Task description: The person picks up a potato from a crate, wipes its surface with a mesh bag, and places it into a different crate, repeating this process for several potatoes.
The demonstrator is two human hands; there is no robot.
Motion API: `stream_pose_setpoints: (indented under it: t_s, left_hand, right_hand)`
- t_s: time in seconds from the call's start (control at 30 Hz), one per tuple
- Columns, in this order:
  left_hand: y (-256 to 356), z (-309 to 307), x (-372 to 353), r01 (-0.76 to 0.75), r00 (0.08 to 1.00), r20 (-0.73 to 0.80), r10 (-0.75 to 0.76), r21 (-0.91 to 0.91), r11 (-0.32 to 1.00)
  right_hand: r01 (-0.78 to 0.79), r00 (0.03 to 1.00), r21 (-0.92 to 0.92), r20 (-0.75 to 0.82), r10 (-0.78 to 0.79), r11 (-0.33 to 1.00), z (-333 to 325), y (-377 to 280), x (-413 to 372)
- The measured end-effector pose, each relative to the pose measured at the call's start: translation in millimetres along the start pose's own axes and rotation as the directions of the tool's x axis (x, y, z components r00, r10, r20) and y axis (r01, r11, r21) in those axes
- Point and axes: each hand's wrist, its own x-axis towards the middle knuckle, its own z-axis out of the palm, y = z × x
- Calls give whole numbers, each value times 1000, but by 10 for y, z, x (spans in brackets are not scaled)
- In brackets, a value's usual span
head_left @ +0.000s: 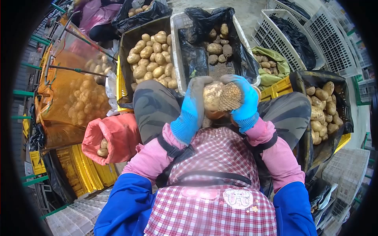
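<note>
Above my lap, my left hand point(192, 108) wears a blue glove with a dirty grey palm. It is closed on the left side of a large, soil-marked potato point(211, 96). My right hand point(245, 103), in a matching glove, grips a brown, coarse net-textured cloth point(230, 96) pressed against the potato's right side. Fingers of both hands are partly hidden. Just beyond them stands a white crate point(175, 55) lined with black plastic, holding soil and several unwashed potatoes point(215, 48).
Left of the white crate, a black-lined yellow crate point(119, 84) holds pale potatoes. A red sack point(114, 135) and orange mesh bag point(51, 114) lie left. At right are a green sack point(277, 59), another potato-filled crate point(342, 98) and white crates point(275, 27).
</note>
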Motion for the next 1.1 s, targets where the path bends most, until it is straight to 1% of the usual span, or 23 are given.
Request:
stream_pose_setpoints:
  t_s: [0.03, 0.1, 0.17, 0.23, 0.3, 0.37, 0.4, 0.43, 0.47, 0.5, 0.6, 0.7, 0.73, 0.77, 0.8, 0.87, 0.9, 0.93, 0.97, 1.0, 1.03, 1.07, 1.1]
  left_hand:
    - [71, 54, -8, 195, 981, 10, -195, -96, 976]
    - [106, 101, -52, 251, 967, 83, -239, -197, 948]
    - [26, 124, -123, -16, 987, 153, 54, -244, 970]
    - [-33, 46, -75, -255, 961, 124, 246, 64, 965]
    - [-44, 11, -25, -494, 864, 124, 488, 390, 777]
    - [-49, -14, -46, -409, 898, 58, 436, 474, 780]
    - [-103, -27, -30, -395, 901, 55, 430, 513, 762]
    - [-134, -31, -25, -378, 905, 49, 423, 551, 744]
    - [-99, -6, -65, -487, 859, 120, 497, 489, 723]
    - [-123, -14, -93, -466, 873, 130, 471, 507, 725]
    - [-123, -43, -132, -444, 891, 195, 411, 569, 692]
    - [-31, -26, -134, -544, 836, 250, 489, 498, 675]
    - [-59, -18, -123, -597, 799, 243, 550, 434, 675]
    - [-117, -22, -101, -646, 760, 230, 608, 370, 668]
    - [-108, -28, -111, -688, 721, 199, 663, 316, 653]
    - [58, 4, -200, -456, 889, 27, 456, 7, 890]
    - [209, -104, -238, -345, 938, -76, 337, -135, 929]
    - [384, -301, -305, -267, 960, -154, 233, -261, 928]
    - [406, -533, -351, -358, 905, -300, 301, -154, 921]
    - [424, -770, -381, -412, 824, -437, 361, -25, 911]
    - [401, -1128, -494, -404, 793, -529, 303, -85, 911]
    - [403, -1484, -693, -409, 765, -598, 238, -165, 898]
    - [394, -1851, -899, -424, 740, -649, 173, -251, 870]
  right_hand:
    - [48, 999, -33, 0, -48, 998, -13, -3, 20]
    - [-197, 977, 140, -52, 206, 970, 1, 19, -21]
    - [-369, 891, 382, -112, 439, 847, 19, 132, -63]
    - [-412, 745, 664, -148, 650, 624, 6, 340, -42]
    - [-443, 767, 659, -73, 637, 609, -63, 330, 1]
    - [-435, 751, 754, 2, 661, 492, -39, 256, -9]
    - [-314, 864, 718, -55, 501, 621, 107, 87, -8]
    - [-281, 951, 312, -35, 306, 907, 168, -63, -40]
    - [-201, 979, 37, -22, 202, 979, 212, -85, -64]
    - [-95, 995, -236, 18, 103, 967, 247, -83, -99]
    - [-352, 925, 64, -128, 357, 934, 262, 126, -147]
    - [-508, 777, 624, 35, 628, 594, 112, 354, -39]
    - [-563, 717, 664, 94, 691, 493, 36, 420, -48]
    - [-459, 860, 383, -35, 509, 802, -34, 509, -148]
    - [-258, 964, 39, -62, 260, 965, -97, 572, -235]
    - [-336, 942, 31, 24, 336, 941, -76, 610, -293]
    - [-652, 757, 287, 194, 624, 702, -59, 451, -246]
    - [-678, 733, 326, 230, 640, 659, -35, 355, -204]
    - [-536, 839, 449, 189, 510, 715, -8, 532, -287]
    - [-505, 855, 428, 129, 502, 750, -30, 421, -288]
    - [-445, 894, 276, 195, 404, 852, -130, 550, -267]
    - [-270, 951, 189, 206, 230, 944, -179, 605, -274]
    - [-402, 908, 206, 216, 359, 892, -164, 492, -260]
